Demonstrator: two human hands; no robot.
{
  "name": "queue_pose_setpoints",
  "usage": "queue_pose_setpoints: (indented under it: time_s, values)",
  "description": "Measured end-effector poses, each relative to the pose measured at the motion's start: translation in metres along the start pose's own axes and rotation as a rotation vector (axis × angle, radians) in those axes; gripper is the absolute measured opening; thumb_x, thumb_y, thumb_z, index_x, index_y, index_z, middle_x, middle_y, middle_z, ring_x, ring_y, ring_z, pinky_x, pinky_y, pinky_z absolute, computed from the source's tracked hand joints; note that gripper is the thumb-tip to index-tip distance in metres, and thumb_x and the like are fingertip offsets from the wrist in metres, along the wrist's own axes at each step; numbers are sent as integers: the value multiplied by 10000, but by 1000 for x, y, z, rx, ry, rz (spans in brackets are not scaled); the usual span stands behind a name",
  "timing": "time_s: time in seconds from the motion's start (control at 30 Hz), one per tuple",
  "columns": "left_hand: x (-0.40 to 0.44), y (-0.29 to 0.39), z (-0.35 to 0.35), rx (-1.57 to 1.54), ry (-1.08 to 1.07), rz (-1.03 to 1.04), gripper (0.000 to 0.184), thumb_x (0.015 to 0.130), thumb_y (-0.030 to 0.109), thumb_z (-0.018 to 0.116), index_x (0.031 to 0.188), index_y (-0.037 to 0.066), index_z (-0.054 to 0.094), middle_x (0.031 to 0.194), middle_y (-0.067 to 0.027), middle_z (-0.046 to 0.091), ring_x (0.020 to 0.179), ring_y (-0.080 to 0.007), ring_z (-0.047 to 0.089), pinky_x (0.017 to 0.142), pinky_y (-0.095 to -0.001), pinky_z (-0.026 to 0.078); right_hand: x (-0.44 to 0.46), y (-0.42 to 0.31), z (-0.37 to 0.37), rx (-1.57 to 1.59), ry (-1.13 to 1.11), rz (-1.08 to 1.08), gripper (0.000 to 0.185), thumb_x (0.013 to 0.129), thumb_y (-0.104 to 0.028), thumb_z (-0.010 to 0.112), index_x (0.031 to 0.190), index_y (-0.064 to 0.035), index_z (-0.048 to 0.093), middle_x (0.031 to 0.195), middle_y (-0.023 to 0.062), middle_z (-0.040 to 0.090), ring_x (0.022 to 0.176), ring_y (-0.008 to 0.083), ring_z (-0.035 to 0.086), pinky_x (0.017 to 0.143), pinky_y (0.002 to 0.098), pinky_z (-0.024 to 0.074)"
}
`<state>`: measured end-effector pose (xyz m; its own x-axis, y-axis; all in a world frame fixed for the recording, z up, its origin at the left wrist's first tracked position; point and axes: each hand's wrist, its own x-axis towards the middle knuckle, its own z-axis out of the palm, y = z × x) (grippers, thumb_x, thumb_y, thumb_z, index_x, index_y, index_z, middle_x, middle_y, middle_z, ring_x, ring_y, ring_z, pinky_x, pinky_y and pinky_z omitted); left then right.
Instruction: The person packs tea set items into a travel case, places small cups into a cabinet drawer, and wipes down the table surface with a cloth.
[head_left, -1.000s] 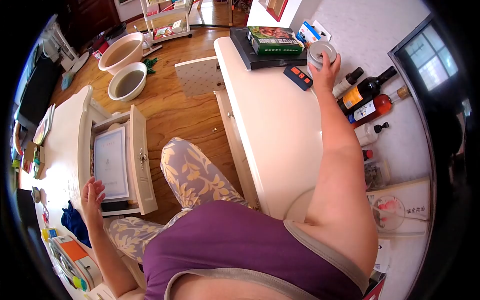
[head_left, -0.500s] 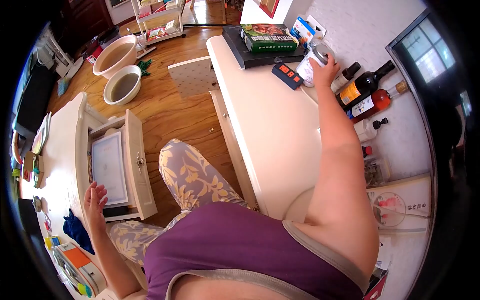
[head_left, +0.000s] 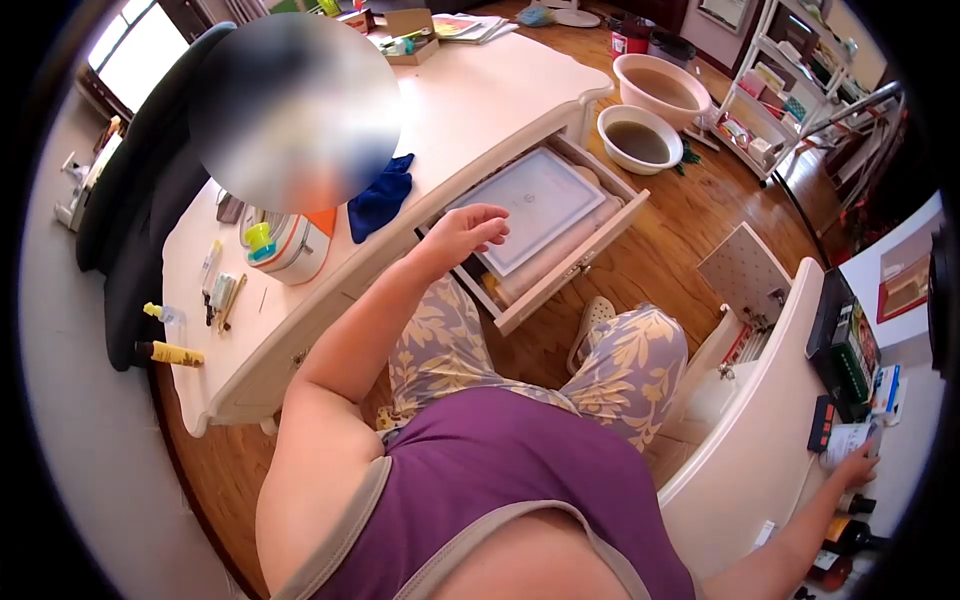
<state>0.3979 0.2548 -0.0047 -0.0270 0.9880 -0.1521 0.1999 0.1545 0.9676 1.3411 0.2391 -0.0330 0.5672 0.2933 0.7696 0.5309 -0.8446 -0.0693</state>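
At the far right, my right hand [head_left: 857,466] is closed around the top of a white canister [head_left: 846,440] standing on the pale cabinet top. Beside the canister lies a dark box with orange squares [head_left: 822,424], and bottles [head_left: 848,536] stand close to my wrist. My left hand [head_left: 466,238] hovers over the near corner of a pulled-out drawer [head_left: 572,268], empty, its fingers loosely bent and apart. Inside the drawer lies a flat whitish case [head_left: 535,205]. A dark blue cloth [head_left: 380,205] rests on the desk just left of the drawer.
The cream desk [head_left: 500,85] carries an orange-and-white case [head_left: 290,248], tubes and pens. An open cabinet door [head_left: 745,268] juts out at right. Two basins of murky water [head_left: 638,142] stand on the wooden floor near a white shelf cart [head_left: 765,115]. Green and dark boxes [head_left: 850,350] sit at the cabinet's end.
The view has swung left, bringing the desk to the middle and the cabinet to the right edge. My right hand stays on the canister; my left hand is still raised by the drawer.
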Motion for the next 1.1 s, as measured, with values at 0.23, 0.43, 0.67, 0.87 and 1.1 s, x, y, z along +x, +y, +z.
queue_pose_setpoints:
  time_s: [0.23, 0.43, 0.67, 0.87, 1.1]
  values:
    - [-33, -9, -27, 193, 224, 203, 285, 912, 123, 569, 1168, -4, 574, 1037, -61, 640, 951, -134, 604, 837, -267, 476, 20, -21, -56, -144, -192, -33, 478, 928, -435, 366, 1117, -90, 638, 1158, 161, 596, 1023, 394, 571, 851, 518, 455]
    - [-110, 21, -75, 812, 694, 673, 189, 783, 17, 648, 972, 11, 634, 946, -143, 634, 877, -313, 612, 759, -349, 503, 29, -141, -86, 543, 52, -179, 452, 935, -361, 415, 922, 1, 685, 977, 212, 657, 882, 401, 615, 796, 484, 480]
    - [-143, -42, -122, 554, 797, 560, 237, 861, -22, 525, 1077, -12, 623, 1078, -124, 622, 1015, -252, 580, 896, -345, 466, 20, -169, -52, 329, -44, -216, 347, 933, -317, 463, 1062, -33, 617, 903, 139, 663, 754, 310, 632, 725, 415, 501]
    - [-186, -20, -131, 992, 854, 455, 219, 941, 43, 508, 1121, -43, 600, 1079, -147, 634, 989, -224, 607, 839, -296, 514, -40, -196, -115, 657, 83, -76, 230, 860, -265, 563, 907, -59, 654, 826, 101, 660, 722, 301, 631, 666, 413, 494]
    - [-128, 6, -112, 1083, 767, 721, 226, 944, 52, 506, 1132, -34, 598, 1133, -147, 621, 1037, -249, 589, 899, -328, 466, -39, -107, -132, 489, 65, 176, 143, 800, -205, 629, 807, -70, 679, 842, 126, 668, 818, 306, 632, 667, 426, 480]
